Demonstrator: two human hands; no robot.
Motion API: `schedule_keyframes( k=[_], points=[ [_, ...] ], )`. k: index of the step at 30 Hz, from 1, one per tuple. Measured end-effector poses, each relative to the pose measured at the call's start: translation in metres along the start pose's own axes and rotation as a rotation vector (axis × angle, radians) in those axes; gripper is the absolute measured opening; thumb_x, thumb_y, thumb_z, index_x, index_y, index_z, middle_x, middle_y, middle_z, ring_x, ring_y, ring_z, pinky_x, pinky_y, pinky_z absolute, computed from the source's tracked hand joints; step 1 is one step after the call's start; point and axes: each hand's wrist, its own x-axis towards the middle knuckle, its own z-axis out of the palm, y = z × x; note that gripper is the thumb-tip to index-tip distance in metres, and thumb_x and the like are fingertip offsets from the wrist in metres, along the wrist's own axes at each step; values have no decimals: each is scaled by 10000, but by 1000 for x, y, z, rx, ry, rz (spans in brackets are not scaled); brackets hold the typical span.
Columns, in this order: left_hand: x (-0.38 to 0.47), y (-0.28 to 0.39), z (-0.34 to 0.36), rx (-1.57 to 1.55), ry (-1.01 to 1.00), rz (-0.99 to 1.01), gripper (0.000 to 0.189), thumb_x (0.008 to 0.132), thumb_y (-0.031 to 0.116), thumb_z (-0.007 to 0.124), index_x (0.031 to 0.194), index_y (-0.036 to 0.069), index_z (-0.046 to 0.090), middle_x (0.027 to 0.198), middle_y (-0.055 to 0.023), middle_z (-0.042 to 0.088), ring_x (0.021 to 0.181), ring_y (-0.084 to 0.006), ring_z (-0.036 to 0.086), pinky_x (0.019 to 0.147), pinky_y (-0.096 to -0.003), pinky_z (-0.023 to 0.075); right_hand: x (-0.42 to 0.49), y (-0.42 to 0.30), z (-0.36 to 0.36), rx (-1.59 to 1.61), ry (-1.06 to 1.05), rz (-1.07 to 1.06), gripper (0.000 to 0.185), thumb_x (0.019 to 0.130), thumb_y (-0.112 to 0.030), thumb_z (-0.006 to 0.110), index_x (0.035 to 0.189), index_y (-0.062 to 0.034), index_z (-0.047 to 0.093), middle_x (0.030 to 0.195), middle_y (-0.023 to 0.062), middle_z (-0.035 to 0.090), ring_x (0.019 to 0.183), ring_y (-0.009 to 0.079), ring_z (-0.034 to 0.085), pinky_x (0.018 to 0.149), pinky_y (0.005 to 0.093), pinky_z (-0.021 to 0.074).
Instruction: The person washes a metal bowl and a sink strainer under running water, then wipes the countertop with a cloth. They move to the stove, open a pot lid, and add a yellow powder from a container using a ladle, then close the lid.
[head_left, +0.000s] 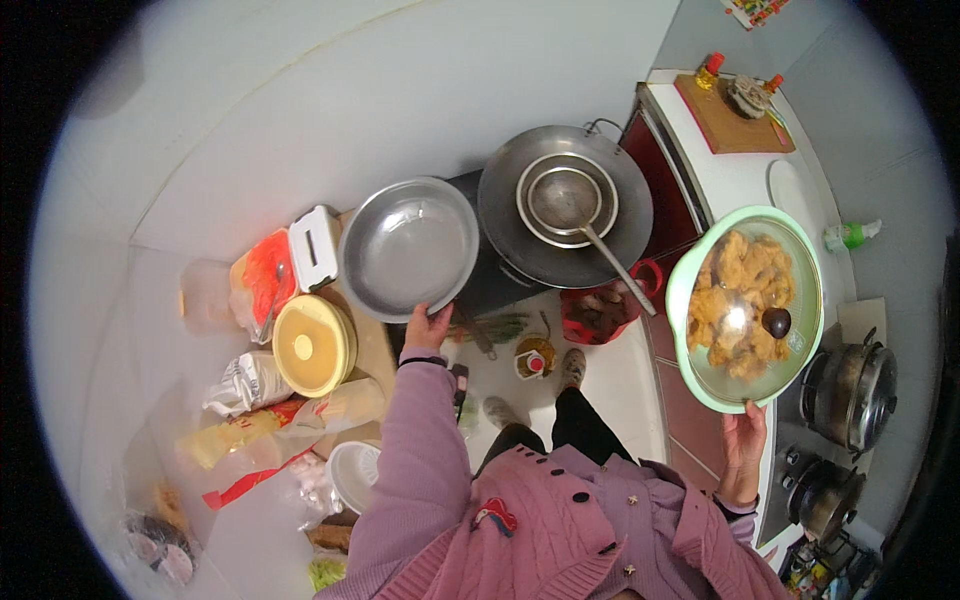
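Observation:
My left hand (427, 328) has hold of the near rim of a wide metal basin (409, 247), which has nothing in it. At the right, my right hand (745, 435) grips the near edge of a light green plastic basin (679, 330). Golden-brown fried pieces (739, 277) fill it, seen through a clear lid with a dark knob (776, 323). Ahead, between the two basins, a large wok (499, 202) carries a round metal bowl (568, 159) and a long-handled strainer (564, 199).
Left of me, a yellow lidded tub (303, 346), a white-lidded container (314, 249) and bags crowd a surface. An oil bottle (534, 363) and red basket (600, 315) stand on the floor. Pots (847, 397) sit on the right-hand stove; a cutting board (720, 131) lies on the counter.

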Motion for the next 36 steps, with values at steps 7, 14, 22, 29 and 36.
schedule_keyframes(
  k=[7, 14, 22, 29, 36],
  points=[
    [14, -6, -2, 46, 94, 5, 306, 940, 90, 477, 1219, -36, 467, 1228, -211, 534, 1152, -375, 517, 983, -533, 472, 19, -18, 2, 4, -43, 41, 562, 840, -22, 604, 1361, -68, 397, 1321, 116, 491, 1192, 260, 523, 975, 392, 506],
    [19, -10, 0, 24, 90, 7, 352, 988, 157, 471, 1293, -13, 430, 1318, -185, 492, 1218, -354, 474, 1047, -521, 406, 36, -19, 7, -14, 6, 56, 620, 822, -13, 609, 1389, -68, 364, 1343, 116, 476, 1226, 268, 494, 1010, 411, 474],
    [-5, -31, 28, 54, 280, 63, 428, 942, 298, 571, 1211, -17, 462, 1181, -213, 550, 1127, -373, 532, 994, -512, 448, 58, -18, -5, -35, -38, 111, 555, 825, -3, 586, 1348, -56, 405, 1274, 112, 540, 1140, 252, 563, 913, 367, 529],
    [-30, -147, 119, 373, -201, -413, 379, 918, 200, 603, 1134, -66, 439, 1173, -221, 511, 1151, -383, 524, 987, -468, 472, 78, -18, -5, -66, -92, 128, 499, 835, -35, 578, 1315, -48, 441, 1245, 109, 566, 1116, 237, 575, 941, 382, 489],
    [74, -237, 152, 912, -83, -379, 599, 917, 176, 549, 1410, 17, 250, 1433, -232, 311, 1239, -394, 439, 1004, -443, 417, 75, -3, 8, -42, -93, 86, 518, 803, -11, 574, 1307, -28, 454, 1206, 121, 588, 1062, 249, 601, 903, 365, 511]
  ],
)
